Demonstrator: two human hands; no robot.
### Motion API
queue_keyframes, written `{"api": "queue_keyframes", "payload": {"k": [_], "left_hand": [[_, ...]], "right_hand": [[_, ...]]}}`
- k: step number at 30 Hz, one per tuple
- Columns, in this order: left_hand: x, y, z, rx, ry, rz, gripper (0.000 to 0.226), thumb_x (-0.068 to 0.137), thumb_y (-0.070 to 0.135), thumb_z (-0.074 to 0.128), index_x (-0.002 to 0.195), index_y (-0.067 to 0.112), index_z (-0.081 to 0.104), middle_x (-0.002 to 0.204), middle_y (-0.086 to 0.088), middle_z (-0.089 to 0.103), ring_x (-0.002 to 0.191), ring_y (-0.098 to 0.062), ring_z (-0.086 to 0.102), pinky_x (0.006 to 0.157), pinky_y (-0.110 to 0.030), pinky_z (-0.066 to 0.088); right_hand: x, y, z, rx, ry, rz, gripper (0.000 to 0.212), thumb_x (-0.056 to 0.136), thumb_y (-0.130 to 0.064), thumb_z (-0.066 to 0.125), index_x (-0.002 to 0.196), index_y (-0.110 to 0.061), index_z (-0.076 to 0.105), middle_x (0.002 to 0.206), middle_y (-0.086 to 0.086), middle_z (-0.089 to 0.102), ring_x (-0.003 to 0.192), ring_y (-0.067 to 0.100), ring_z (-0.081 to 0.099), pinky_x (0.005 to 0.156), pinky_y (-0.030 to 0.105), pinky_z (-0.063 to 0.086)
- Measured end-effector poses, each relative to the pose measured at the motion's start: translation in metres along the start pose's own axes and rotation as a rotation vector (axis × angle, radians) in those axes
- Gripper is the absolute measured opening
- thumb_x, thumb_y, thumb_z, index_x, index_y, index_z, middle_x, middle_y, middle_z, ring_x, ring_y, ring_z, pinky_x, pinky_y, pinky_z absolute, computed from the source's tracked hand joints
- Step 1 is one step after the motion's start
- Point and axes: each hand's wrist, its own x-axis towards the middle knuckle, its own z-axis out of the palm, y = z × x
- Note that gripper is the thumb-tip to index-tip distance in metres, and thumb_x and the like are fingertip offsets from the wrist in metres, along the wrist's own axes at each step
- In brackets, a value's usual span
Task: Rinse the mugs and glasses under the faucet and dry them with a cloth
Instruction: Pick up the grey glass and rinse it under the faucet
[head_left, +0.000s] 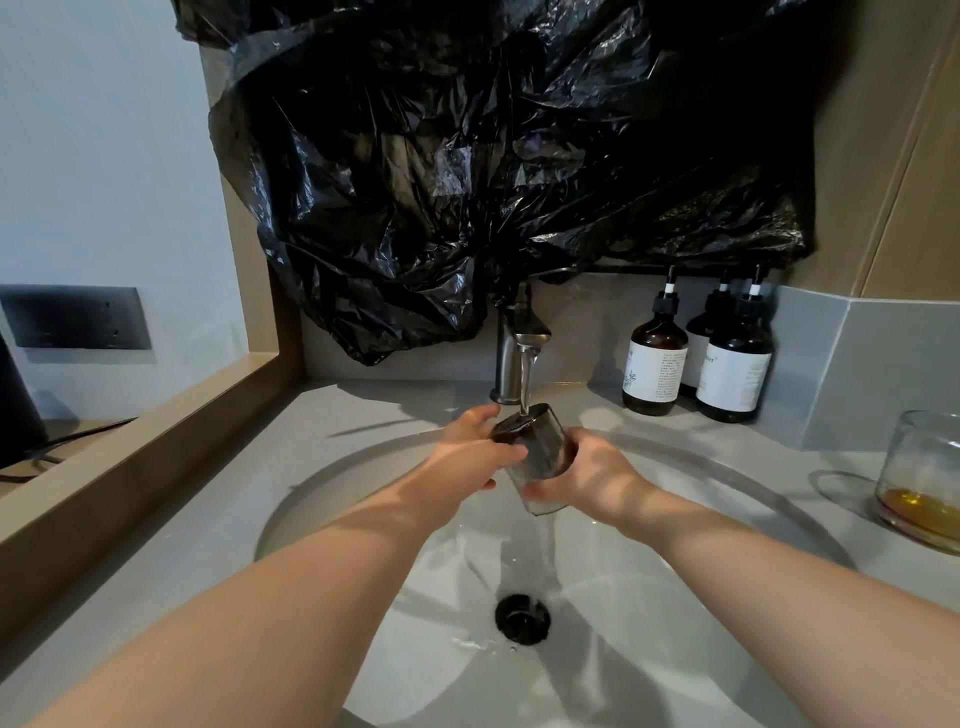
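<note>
Both hands, left (470, 452) and right (592, 475), grip the dark smoked-glass tumbler (535, 452), fingers curled round it. It is held tilted beneath the brushed-metal faucet (514, 353), presumably so the stream rinses it.

- Sink (322, 493) set into the tabletop (779, 447), drain (522, 618) in its bottom.
- Faucet (511, 353) behind the basin, plastic sheet (493, 156) hanging over it.
- Glass (535, 447) under the spout, left hand (467, 457) and right hand (592, 478) on either side of it.
- Bottles (727, 374) clustered back right.
- Second glass (924, 478) on the tabletop, far right, liquid in it.
- Socket panel (78, 317) on the left wall.
</note>
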Motion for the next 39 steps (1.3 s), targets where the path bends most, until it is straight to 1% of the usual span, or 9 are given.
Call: {"api": "queue_keyframes", "payload": {"k": [6, 9, 12, 16, 21, 24, 28, 31, 39], "left_hand": [[0.005, 0.003, -0.002, -0.113, 0.076, -0.03, 0.038, 0.096, 0.011, 0.052, 0.133, 0.021, 0.048, 0.11, 0.003, 0.063, 0.101, -0.011, 0.059, 0.09, -0.036, 0.047], [0.005, 0.004, -0.001, -0.177, 0.078, -0.057, 0.028, 0.101, 0.016, 0.044, 0.128, 0.021, 0.049, 0.099, 0.005, 0.062, 0.09, -0.008, 0.057, 0.096, -0.04, 0.044], [0.005, 0.005, 0.0, -0.23, 0.068, -0.093, 0.027, 0.103, 0.021, 0.041, 0.128, 0.02, 0.05, 0.115, 0.0, 0.062, 0.106, -0.018, 0.057, 0.1, -0.042, 0.043], [0.004, 0.006, 0.001, -0.288, 0.039, -0.104, 0.015, 0.103, 0.025, 0.04, 0.111, 0.024, 0.052, 0.107, 0.004, 0.062, 0.098, -0.015, 0.057, 0.083, -0.035, 0.046], [0.004, 0.005, 0.003, -0.215, 0.009, -0.091, 0.017, 0.101, 0.027, 0.043, 0.1, 0.027, 0.06, 0.106, 0.004, 0.065, 0.103, -0.015, 0.057, 0.096, -0.039, 0.041], [0.004, 0.004, 0.005, -0.151, -0.037, -0.08, 0.026, 0.1, 0.027, 0.043, 0.119, 0.023, 0.06, 0.119, 0.001, 0.066, 0.11, -0.013, 0.059, 0.096, -0.038, 0.042], [0.001, 0.005, 0.005, -0.147, -0.044, -0.081, 0.022, 0.099, 0.027, 0.044, 0.11, 0.025, 0.063, 0.117, -0.001, 0.066, 0.11, -0.014, 0.057, 0.098, -0.04, 0.038], [0.002, 0.004, 0.003, -0.189, -0.018, -0.059, 0.023, 0.1, 0.033, 0.044, 0.11, 0.022, 0.062, 0.108, 0.002, 0.068, 0.101, -0.011, 0.06, 0.099, -0.041, 0.04], [0.006, -0.003, -0.005, -0.111, 0.016, 0.017, 0.038, 0.09, 0.048, 0.058, 0.115, 0.019, 0.062, 0.112, -0.002, 0.067, 0.109, -0.019, 0.059, 0.093, -0.038, 0.049]], "right_hand": [[0.004, 0.003, 0.008, 0.329, -0.071, 0.057, 0.035, 0.069, -0.023, 0.083, 0.098, -0.02, 0.064, 0.097, 0.005, 0.072, 0.094, 0.021, 0.067, 0.089, 0.034, 0.053], [0.002, 0.0, 0.01, 0.444, -0.102, 0.158, 0.035, 0.075, -0.034, 0.077, 0.101, -0.012, 0.067, 0.101, 0.011, 0.072, 0.095, 0.022, 0.069, 0.083, 0.031, 0.056], [0.0, -0.003, 0.009, 0.518, -0.131, 0.201, 0.042, 0.077, -0.039, 0.074, 0.104, -0.008, 0.068, 0.097, 0.012, 0.073, 0.09, 0.022, 0.07, 0.073, 0.03, 0.056], [0.001, -0.002, 0.009, 0.677, -0.156, 0.242, 0.053, 0.074, -0.047, 0.073, 0.112, -0.011, 0.066, 0.105, 0.011, 0.072, 0.099, 0.023, 0.068, 0.081, 0.035, 0.057], [0.0, -0.006, 0.003, 0.904, -0.18, 0.255, 0.046, 0.08, -0.045, 0.068, 0.113, -0.013, 0.065, 0.109, 0.013, 0.07, 0.101, 0.028, 0.067, 0.089, 0.036, 0.052], [-0.002, -0.007, -0.001, 0.853, -0.193, 0.243, 0.038, 0.084, -0.042, 0.063, 0.112, -0.017, 0.065, 0.109, 0.006, 0.071, 0.095, 0.018, 0.065, 0.086, 0.028, 0.046], [-0.003, -0.01, -0.002, 0.686, -0.088, 0.192, 0.029, 0.081, -0.027, 0.07, 0.106, -0.014, 0.065, 0.087, 0.001, 0.071, 0.075, 0.012, 0.062, 0.061, 0.023, 0.037], [-0.004, -0.011, 0.001, 0.425, -0.021, 0.139, 0.041, 0.073, -0.029, 0.079, 0.108, -0.015, 0.063, 0.095, 0.0, 0.07, 0.086, 0.013, 0.062, 0.066, 0.024, 0.04], [-0.008, -0.017, 0.007, 0.039, 0.065, -0.01, 0.051, 0.063, -0.024, 0.084, 0.103, -0.022, 0.052, 0.087, -0.01, 0.061, 0.077, 0.001, 0.058, 0.058, 0.015, 0.042]]}}
